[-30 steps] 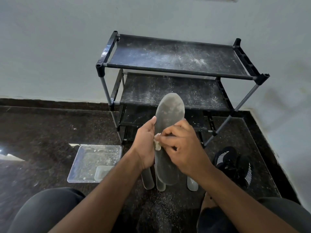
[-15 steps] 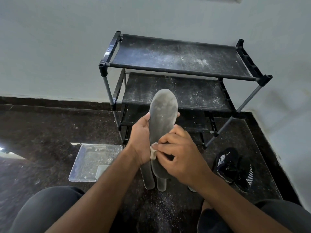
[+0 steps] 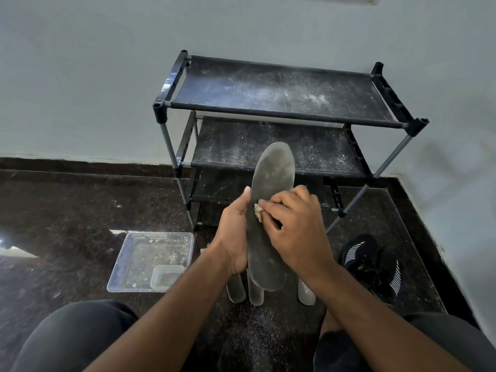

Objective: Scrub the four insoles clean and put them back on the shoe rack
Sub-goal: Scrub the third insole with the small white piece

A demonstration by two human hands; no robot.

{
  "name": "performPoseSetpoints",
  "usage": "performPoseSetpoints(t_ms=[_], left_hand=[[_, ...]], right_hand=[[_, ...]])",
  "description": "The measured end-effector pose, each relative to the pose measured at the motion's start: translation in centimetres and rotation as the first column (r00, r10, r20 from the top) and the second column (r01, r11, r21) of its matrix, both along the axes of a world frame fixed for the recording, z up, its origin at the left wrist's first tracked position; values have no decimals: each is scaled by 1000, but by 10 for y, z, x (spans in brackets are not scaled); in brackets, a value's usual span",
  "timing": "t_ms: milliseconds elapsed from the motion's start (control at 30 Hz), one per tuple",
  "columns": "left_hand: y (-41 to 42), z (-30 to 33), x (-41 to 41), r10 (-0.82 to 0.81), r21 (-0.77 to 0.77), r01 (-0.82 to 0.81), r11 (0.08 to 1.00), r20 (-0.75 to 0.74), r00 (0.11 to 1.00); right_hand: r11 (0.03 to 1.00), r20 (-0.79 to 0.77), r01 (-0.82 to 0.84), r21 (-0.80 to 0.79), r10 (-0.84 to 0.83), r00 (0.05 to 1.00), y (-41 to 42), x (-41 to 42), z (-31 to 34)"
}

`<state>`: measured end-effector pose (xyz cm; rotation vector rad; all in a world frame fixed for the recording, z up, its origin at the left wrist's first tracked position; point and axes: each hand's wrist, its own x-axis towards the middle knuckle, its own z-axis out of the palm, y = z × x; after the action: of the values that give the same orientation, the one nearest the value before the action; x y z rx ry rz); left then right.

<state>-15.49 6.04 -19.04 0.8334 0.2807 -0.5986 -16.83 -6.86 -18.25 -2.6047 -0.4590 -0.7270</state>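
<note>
Left hand [image 3: 233,237] gripping insole [image 3: 271,189] edge, right hand [image 3: 294,226] pressing cloth [image 3: 258,212]

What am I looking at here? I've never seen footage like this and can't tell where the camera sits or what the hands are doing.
The camera is worn on a person's head and looks forward and down, so the two bare arms reach in from the bottom. There is no machine. The left hand holds a grey insole upright by its edge. The right hand pinches a small pale scrubbing pad against the insole's face. Behind stands a dusty black shoe rack, its shelves bare. On the dark floor lie three more insoles, mostly hidden behind the hands, a clear plastic tray on the left and a black shoe on the right.
</note>
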Motion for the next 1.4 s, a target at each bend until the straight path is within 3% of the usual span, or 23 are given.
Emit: performPoseSetpoints(t_ms=[200,367,567,767,933,1033,1133,1233,1400], left_hand=[[7,3,7,-5,0,5,1000,-32,999],[10,9,10,-17,-42,16,999,-2,1000],[22,8,16,-30,-177,30,984,4,1000],[8,7,8,-84,-127,90,988,48,995],[20,5,17,-16,-204,26,979,50,999],[24,5,20,35,-250,-19,968,61,998],[24,6,20,50,-251,-32,968,66,997],[24,7,20,54,-271,-36,962,59,997],[5,11,8,34,-58,-33,998,13,999]], right_hand=[[994,-115,-105,-18,102,988,1,-3,3],[987,-20,-149,61,151,988,0,-1,6],[949,-28,-313,-36,312,950,0,-21,10],[982,-16,-150,112,153,988,-1,-12,6],[936,-139,-268,228,303,943,0,-21,7],[912,-249,-161,378,267,931,0,-24,8],[816,-371,18,578,243,896,-2,-24,12],[712,-467,117,692,319,825,-3,-24,16],[725,-390,130,676,202,898,-2,-18,17]])
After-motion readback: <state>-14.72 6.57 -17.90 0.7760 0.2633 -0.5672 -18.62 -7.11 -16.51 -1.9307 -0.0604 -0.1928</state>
